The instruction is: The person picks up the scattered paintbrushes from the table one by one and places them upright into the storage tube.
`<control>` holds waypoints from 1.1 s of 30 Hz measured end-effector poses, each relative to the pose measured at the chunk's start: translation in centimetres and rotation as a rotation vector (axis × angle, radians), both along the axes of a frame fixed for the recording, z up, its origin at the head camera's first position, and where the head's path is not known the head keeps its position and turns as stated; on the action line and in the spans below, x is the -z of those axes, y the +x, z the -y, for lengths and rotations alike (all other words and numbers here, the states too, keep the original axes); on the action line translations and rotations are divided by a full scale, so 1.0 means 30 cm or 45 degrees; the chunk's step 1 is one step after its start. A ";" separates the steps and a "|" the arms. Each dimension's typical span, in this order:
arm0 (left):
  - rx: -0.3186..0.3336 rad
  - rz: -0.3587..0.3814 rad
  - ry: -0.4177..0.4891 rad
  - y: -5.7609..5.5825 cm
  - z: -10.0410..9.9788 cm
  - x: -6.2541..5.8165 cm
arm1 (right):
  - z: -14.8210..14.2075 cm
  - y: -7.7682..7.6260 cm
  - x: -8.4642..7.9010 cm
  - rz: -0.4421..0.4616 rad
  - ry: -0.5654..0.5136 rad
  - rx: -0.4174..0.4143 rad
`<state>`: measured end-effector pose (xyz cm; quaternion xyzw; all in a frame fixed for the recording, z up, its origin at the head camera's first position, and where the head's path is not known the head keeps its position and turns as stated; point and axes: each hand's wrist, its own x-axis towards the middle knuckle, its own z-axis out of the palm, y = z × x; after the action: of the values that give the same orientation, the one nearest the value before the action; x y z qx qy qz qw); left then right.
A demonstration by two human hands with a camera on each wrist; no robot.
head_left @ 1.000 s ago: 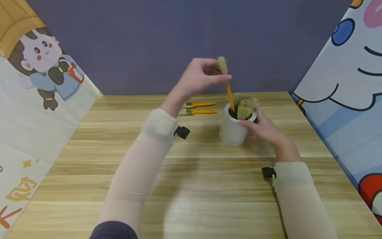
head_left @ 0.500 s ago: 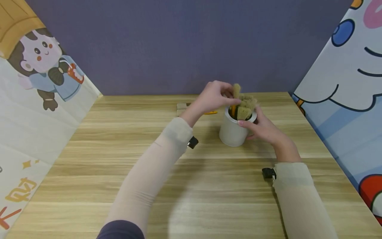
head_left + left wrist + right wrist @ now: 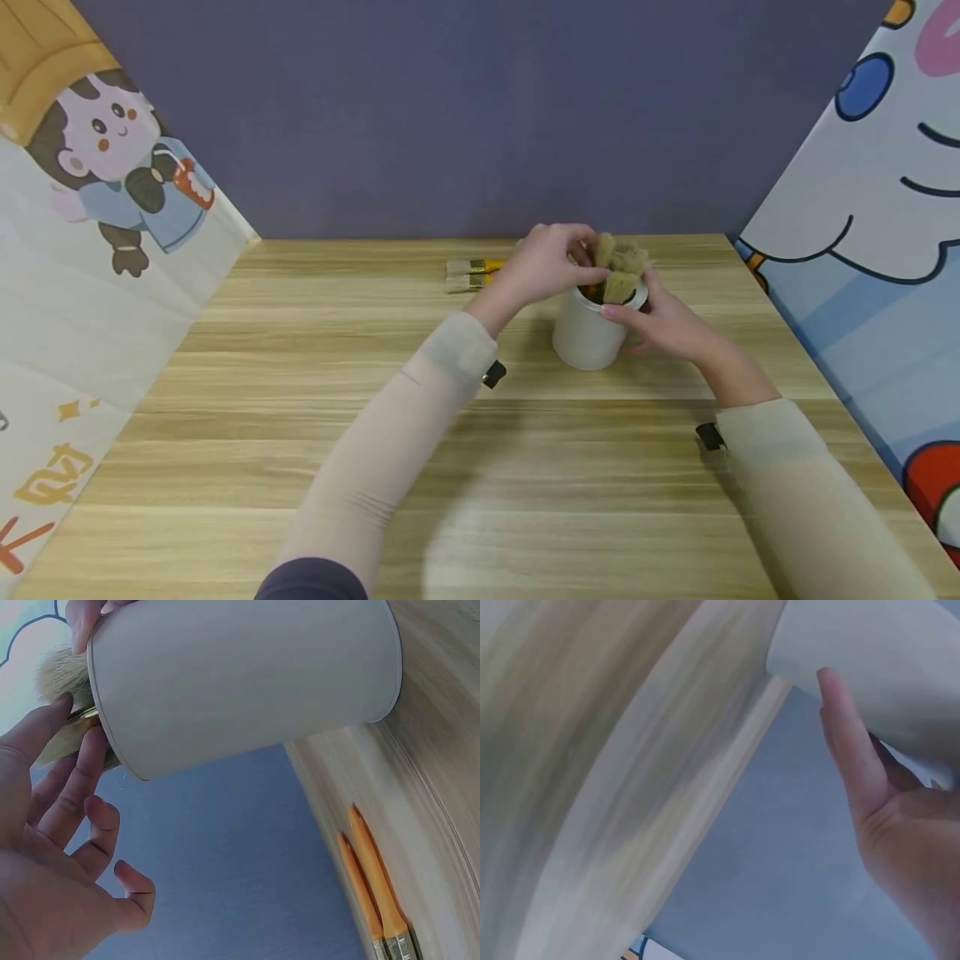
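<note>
In the head view a white pot (image 3: 588,337) stands upright on the table with several bristle-up paintbrushes (image 3: 628,258) in it. My left hand (image 3: 546,265) is over its left rim, thumb and fingers pinching a paintbrush (image 3: 603,247) near its bristles. That brush's handle is down inside the pot, mostly hidden. The left wrist view has the fingertips right at the pot's rim, the other fingers loosely bent. My right hand (image 3: 671,325) grips the pot's right side, thumb at the rim; the right wrist view shows its fingers along the pot wall (image 3: 900,660).
Two paintbrushes (image 3: 467,282) with yellow handles lie side by side left of the pot, partly behind my left hand. A dark wall (image 3: 450,125) rises at the table's (image 3: 337,358) back edge. Printed panels (image 3: 862,250) flank both sides.
My left hand has come down and to the right, lowering the paintbrush into the pot. The right hand keeps its grip while its forearm has swung outward to the right.
</note>
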<state>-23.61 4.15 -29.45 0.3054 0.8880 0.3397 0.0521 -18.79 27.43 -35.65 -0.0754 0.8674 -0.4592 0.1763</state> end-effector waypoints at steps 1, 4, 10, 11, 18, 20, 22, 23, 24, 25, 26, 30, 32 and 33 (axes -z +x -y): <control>-0.004 -0.001 0.007 0.002 0.000 0.001 | -0.002 0.000 0.000 -0.002 0.012 -0.005; -0.012 -0.017 0.040 0.008 0.003 0.003 | -0.006 0.002 -0.002 -0.010 0.036 -0.015; -0.017 -0.062 0.063 0.019 0.005 0.007 | -0.012 0.001 -0.004 -0.038 0.019 -0.038; -0.013 -0.055 0.065 0.019 0.007 0.006 | -0.014 0.000 -0.003 -0.037 0.025 -0.038; -0.036 0.003 0.192 -0.005 0.051 -0.013 | -0.007 -0.004 0.006 -0.058 -0.016 -0.038; -0.062 -0.002 0.220 -0.021 0.077 -0.017 | -0.005 -0.006 0.009 -0.071 -0.025 -0.035; -0.081 0.008 0.261 -0.039 0.109 -0.017 | -0.003 -0.007 0.010 -0.084 -0.029 -0.031; -0.092 0.015 0.286 -0.050 0.126 -0.014 | -0.002 -0.007 0.010 -0.090 -0.031 -0.030; -0.100 0.016 0.313 -0.060 0.145 -0.009 | -0.002 -0.008 0.010 -0.097 -0.032 -0.029; -0.105 0.020 0.342 -0.071 0.164 -0.003 | -0.001 -0.008 0.010 -0.102 -0.030 -0.029; -0.110 0.027 0.368 -0.081 0.183 0.005 | -0.001 -0.008 0.009 -0.104 -0.027 -0.027; -0.149 0.048 0.411 -0.123 0.258 0.055 | -0.004 -0.009 0.009 -0.104 -0.020 -0.020; -0.190 0.070 0.398 -0.142 0.294 0.088 | -0.006 -0.009 0.010 -0.100 -0.022 -0.017; -0.210 0.087 0.392 -0.151 0.311 0.106 | -0.007 -0.009 0.011 -0.102 -0.024 -0.018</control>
<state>-28.14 -5.19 -32.62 0.2244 0.8452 0.4851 0.0067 -19.05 27.63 -35.99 -0.1016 0.8688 -0.4628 0.1441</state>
